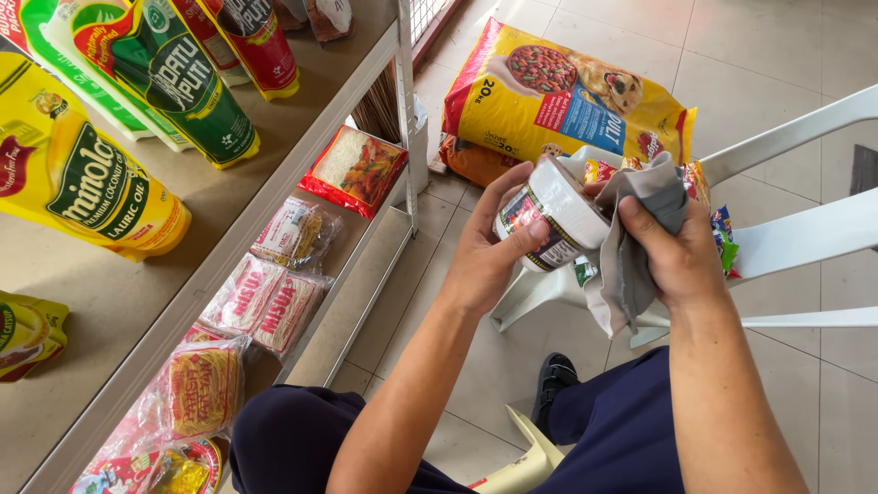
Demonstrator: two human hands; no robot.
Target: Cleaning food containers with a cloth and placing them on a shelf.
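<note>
My left hand (485, 252) grips a small round tub (553, 218) with a white lid and a printed label, tilted on its side. My right hand (672, 247) holds a grey cloth (631, 247) pressed against the tub's lid and right side. The cloth hangs down below my hand. Both hands are above a white plastic chair (805, 229) that carries several colourful snack packets (722, 233).
A shelf unit (229, 247) stands on the left with yellow and green oil pouches (101, 192) on top and noodle packets (270, 302) on the lower tier. A large yellow pet food bag (567, 101) lies on the tiled floor (759, 55) behind the chair.
</note>
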